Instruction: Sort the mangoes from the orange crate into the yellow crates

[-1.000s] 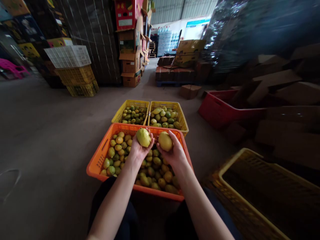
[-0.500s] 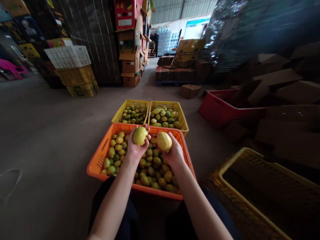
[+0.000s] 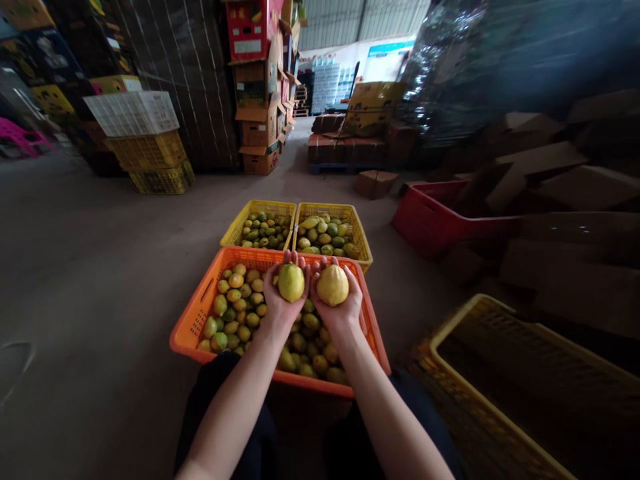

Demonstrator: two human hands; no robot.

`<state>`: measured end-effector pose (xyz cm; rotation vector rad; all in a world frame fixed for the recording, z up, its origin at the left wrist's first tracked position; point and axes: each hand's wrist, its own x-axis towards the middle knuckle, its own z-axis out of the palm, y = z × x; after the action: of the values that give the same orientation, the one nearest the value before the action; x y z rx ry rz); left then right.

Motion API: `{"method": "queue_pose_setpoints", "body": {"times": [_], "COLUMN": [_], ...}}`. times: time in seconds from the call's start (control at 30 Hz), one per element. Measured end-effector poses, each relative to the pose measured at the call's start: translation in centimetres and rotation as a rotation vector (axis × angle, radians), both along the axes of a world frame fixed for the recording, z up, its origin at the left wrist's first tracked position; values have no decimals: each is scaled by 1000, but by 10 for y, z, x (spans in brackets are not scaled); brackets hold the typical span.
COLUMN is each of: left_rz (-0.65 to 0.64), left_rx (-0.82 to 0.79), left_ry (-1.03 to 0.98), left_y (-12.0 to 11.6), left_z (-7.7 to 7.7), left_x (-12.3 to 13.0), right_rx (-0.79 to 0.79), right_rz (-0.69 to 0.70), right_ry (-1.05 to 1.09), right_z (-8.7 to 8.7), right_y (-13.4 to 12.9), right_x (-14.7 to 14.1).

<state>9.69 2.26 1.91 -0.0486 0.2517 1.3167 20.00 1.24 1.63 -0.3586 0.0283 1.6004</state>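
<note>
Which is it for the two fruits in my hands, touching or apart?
Apart. The head view shows a gap, with fingers in it, between the greener fruit in your left hand and the paler fruit in your right.

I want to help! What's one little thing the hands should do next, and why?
Maybe the left hand should lower its greener fruit into the orange crate: the right hand holds a paler fruit, so neither hand is free, and the crate sits just below.

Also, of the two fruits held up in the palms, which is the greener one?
The left fruit, on the left hand: its skin is yellow-green, while the right fruit, on the right hand, is paler yellow.
</note>
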Motion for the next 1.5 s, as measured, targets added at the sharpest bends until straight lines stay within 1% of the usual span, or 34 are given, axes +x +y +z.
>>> {"method": "queue_pose_setpoints", "body": {"times": [0.13,0.27,0.43,0.6,0.77,0.83,0.87,0.9,0.97,1.03,1.07,1.1,1.17,1.2,1.23,1.27,1.3,1.33,1.37,1.4,1.43,1.47,1.5], "left_rz": [11,17,11,29,46,21,-28,-104,-301,-548,-683,-882,-1176,-1331,-1393,-1353,-1213,-978,-656,-499,-376,-231,-10], "left_rx": [-8,25,-9,-21,7,40,53,58,66,133,203,287,325,344,335,314,275,191,138,149,146,137,77], "left_ry": [-12,-23,-18,-32,1,49,106,200,507,915,1109,1274,1378,1423,1430,1421,1377,1305,1180,1120,1098,1064,970], "left_y": [0,0,1,2,2,4,4,3,-5,-23,-34,-47,-70,-76,-78,-73,-63,-48,-30,-11,8,24,35], "left_z": [-7,-10,-8,-8,-7,-6,-7,-10,-22,-46,-60,-75,-98,-103,-104,-99,-90,-77,-62,-47,-33,-21,-13], "left_x": [4,2,-6,-13,-24,-27,-28,-28,-24,-18,-15,-12,-11,-12,-14,-19,-26,-35,-46,-59,-74,-88,-102], "right_rx": [-37,-22,24,3,-6,-21,-30,-35,-29,-11,-4,-2,-8,-16,-24,-32,-37,-38,-34,-32,-33,-37,-43], "right_rz": [-10,-33,16,33,29,17,5,-8,-38,-65,-77,-88,-101,-109,-119,-127,-133,-139,-142,-140,-134,-129,-124], "right_ry": [-12,-30,-77,-60,-37,-23,-15,-9,-2,1,3,5,8,9,12,17,21,24,26,26,23,19,15], "right_z": [2,-2,-8,-11,-8,-5,-3,-1,0,0,0,0,0,1,3,4,6,8,9,10,10,11,10], "right_y": [-1,-2,-3,-4,-5,-6,-6,-6,-5,-5,-5,-5,-6,-7,-8,-9,-10,-11,-12,-13,-14,-15,-15], "right_x": [2,4,1,-3,-1,3,6,9,17,27,32,37,46,50,52,55,56,57,58,58,58,58,58]}}
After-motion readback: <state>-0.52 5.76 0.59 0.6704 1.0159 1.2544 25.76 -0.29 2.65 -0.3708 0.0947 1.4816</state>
